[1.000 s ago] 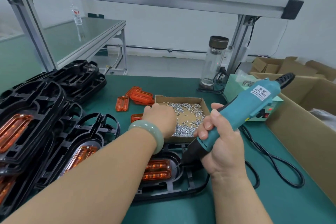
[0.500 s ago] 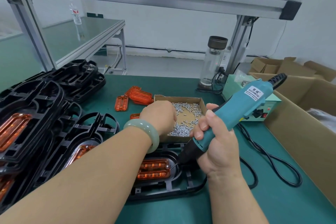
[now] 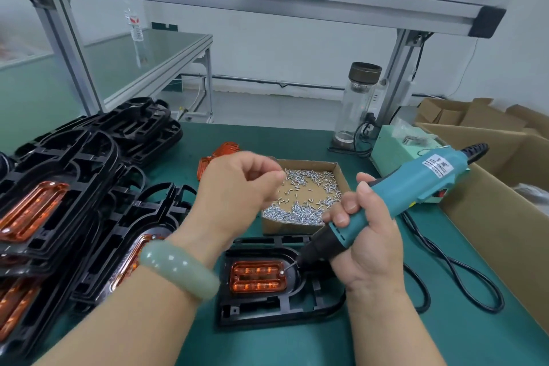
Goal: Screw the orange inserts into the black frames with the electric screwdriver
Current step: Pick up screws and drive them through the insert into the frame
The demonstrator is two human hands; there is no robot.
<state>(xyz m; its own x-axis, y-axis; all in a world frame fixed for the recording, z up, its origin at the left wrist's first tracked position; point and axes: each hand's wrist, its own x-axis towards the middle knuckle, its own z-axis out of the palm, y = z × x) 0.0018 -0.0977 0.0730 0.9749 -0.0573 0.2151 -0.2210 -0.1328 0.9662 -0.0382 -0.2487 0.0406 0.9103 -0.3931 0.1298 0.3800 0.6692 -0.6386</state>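
Two hands show: the left hand (image 3: 237,187) with fingers curled, the right hand (image 3: 365,246) wrapped around one teal electric screwdriver (image 3: 401,202). One black frame (image 3: 282,303) lies alone under the right grip, holding one orange insert (image 3: 258,276). Left of the left grip, stacked black frames (image 3: 74,187) overlap too much to count; four orange inserts show among them. Beyond that grip lie at least two loose orange inserts (image 3: 219,154). One cardboard box (image 3: 297,227) holds screws (image 3: 300,212) past counting. One glass bottle (image 3: 358,104).

Factory assy bench: alu frame (image 3: 395,92), screw box (image 3: 309,193), stacked black frames (image 3: 74,187).
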